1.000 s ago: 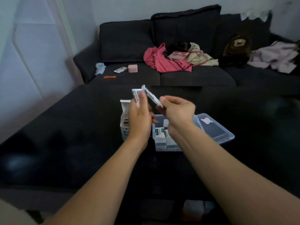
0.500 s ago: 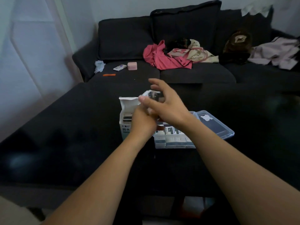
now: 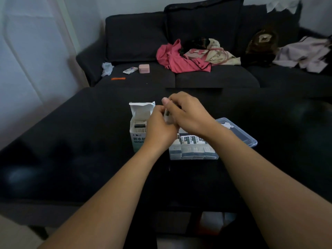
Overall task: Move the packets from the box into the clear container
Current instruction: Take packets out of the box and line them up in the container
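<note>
While both grip: left hand [image 3: 159, 128] and right hand [image 3: 186, 112] pinch packets [image 3: 166, 116], frame centre.
Risk: loose packets slipping past clear container [image 3: 194, 155] onto tabletop [image 3: 80, 159].
Box [image 3: 139, 123]: could topple if nudged.

The front of the white box [image 3: 137, 139] reads "防水创", the rest covered by my left hand [image 3: 158, 126]. Print on the packets [image 3: 190, 141] in the clear container [image 3: 194, 155] is too small to read.
</note>
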A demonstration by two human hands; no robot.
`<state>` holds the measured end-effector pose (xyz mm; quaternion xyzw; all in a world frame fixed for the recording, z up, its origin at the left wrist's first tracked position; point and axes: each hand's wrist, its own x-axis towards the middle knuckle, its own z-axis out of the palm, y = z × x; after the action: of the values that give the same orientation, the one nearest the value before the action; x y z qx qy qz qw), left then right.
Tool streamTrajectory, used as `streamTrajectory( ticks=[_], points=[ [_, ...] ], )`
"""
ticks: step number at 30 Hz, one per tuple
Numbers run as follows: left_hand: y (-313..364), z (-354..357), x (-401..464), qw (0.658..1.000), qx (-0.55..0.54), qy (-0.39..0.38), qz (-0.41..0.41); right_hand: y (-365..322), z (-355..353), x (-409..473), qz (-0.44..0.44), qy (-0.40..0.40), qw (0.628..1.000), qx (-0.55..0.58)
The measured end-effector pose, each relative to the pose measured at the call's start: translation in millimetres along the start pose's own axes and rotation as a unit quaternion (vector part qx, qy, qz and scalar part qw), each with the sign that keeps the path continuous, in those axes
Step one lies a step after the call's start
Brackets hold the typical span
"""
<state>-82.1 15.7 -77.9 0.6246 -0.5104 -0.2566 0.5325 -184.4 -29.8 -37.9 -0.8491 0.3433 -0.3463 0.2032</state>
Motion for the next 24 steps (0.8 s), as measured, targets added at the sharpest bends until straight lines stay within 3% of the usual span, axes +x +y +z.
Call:
streamTrajectory(
  ticks=[6, 16, 24],
  points=[
    [-4.7, -0.5, 6.8, 1.0, 0.002, 0.011, 0.003, 15.7, -13.4, 2.4, 0.017, -0.105, 0.992, 0.069],
    [-14.8, 7.4, 9.3, 0.997, 0.059, -0.027, 0.045, 25.0, -18.5, 5.4, 0.065, -0.18, 0.976, 0.102],
    [-13.4, 9.8, 10.9, 0.997, 0.07, -0.02, 0.038, 33.5, -14.4, 7.2, 0.07, -0.146, 0.983, 0.09]
  ],
)
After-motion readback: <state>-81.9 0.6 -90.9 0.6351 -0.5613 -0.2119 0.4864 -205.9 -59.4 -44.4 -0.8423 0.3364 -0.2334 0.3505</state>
